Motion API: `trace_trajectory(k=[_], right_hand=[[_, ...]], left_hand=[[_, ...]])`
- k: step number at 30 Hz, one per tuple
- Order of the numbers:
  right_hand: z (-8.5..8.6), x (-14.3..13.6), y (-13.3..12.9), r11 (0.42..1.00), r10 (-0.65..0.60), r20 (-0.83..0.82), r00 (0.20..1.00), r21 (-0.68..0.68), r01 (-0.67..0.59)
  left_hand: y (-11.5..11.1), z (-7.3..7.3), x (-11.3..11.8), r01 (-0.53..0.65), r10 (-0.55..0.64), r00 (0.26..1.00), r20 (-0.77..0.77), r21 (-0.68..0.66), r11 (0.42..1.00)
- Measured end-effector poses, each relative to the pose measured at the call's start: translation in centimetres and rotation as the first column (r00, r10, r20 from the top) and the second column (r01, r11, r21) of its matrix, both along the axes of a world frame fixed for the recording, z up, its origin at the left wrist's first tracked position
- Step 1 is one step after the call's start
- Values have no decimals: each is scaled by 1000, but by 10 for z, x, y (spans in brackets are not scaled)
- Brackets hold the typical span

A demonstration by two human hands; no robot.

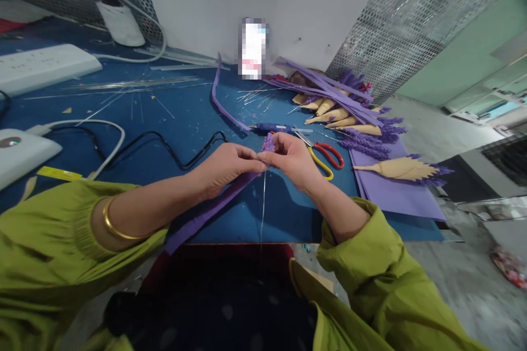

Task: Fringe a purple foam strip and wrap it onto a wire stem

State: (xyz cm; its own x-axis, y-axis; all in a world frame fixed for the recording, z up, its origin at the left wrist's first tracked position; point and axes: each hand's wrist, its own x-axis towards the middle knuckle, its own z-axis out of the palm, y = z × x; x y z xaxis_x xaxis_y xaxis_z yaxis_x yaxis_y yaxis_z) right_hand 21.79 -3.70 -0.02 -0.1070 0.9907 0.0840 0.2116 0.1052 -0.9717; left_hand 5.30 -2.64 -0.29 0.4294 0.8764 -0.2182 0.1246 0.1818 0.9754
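My left hand (228, 169) and my right hand (295, 160) meet above the table, fingertips pinched together. Between them a small bunched purple paper flower (269, 143) pokes up, its lower part hidden by my fingers. My left fingers are closed on a long purple paper strip (209, 213), which trails down to the left past the table edge. A thin wire (262, 205) hangs straight down from beneath the flower. My right thumb and fingers pinch the flower's base. Just beyond lie a blue glue gun (272, 128) and scissors (325, 158) with red and yellow handles.
Finished purple flowers in tan paper (329, 115) pile at the right, with one wrapped flower (395, 169) on purple sheets (387, 197). Another purple strip (218, 101) lies further back near a phone (253, 49). A power strip (45, 66), black cord (164, 145) and loose wires (135, 85) occupy the left.
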Motion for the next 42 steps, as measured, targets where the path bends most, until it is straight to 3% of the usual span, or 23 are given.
trace_trajectory(k=[9,15,22,24,28,30,33,36,39,42], right_hand=[[-8,-5,0,997,-80,-43,996,8,81],[-3,1,1,998,17,-58,998,56,-14],[3,26,9,968,-54,353,934,249,-39],[4,29,11,971,-57,266,962,237,-8],[6,29,12,948,-157,-64,986,271,169],[7,27,12,975,-61,-76,995,209,76],[8,23,10,983,178,1,984,35,-178],[10,23,8,969,244,136,960,14,-248],[9,25,9,978,186,125,974,70,-196],[3,26,15,996,28,-95,995,87,-20]], left_hand=[[-2,1,0,-30,44,992,-122,113,993],[2,0,-1,-29,32,998,-52,60,998],[-1,7,-1,-3,4,999,-53,15,1000],[-3,9,-1,-1,1,998,-58,3,1000],[-5,11,-1,12,-12,999,-46,-9,1000],[-6,12,0,27,-27,1000,-9,2,1000],[-6,13,0,39,-38,998,49,-12,999],[-6,12,0,34,-33,998,60,-15,999],[-6,12,0,23,-23,999,36,-1,1000],[-7,11,1,8,-8,1000,9,5,1000]])
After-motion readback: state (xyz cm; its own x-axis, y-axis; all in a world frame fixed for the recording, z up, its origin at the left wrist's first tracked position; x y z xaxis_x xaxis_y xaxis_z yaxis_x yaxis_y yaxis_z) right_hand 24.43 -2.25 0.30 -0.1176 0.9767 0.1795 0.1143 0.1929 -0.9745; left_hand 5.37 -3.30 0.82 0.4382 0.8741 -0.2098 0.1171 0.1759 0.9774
